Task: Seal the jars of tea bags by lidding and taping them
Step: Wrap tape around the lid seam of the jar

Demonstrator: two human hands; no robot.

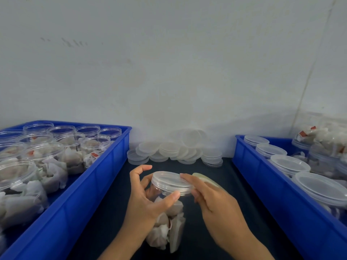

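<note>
One jar (165, 218) of tea bags is held at the desk's near middle, a clear lid (171, 182) seated on it. The jar is gripped by the left hand (148, 199); the lid's rim is pinched by the right hand (210, 199), a tape roll (206, 180) seemingly held too. Taping seems left. Open jars (37, 147) wait in the left bin (105, 175); lidded ones (289, 164) fill the right bin (262, 184).

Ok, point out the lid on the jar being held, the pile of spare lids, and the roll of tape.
lid (171, 182): head view, middle of its clear top.
pile of spare lids (174, 150): head view, a lid near the pile's centre.
roll of tape (204, 180): head view, its yellowish edge above the right hand.
</note>
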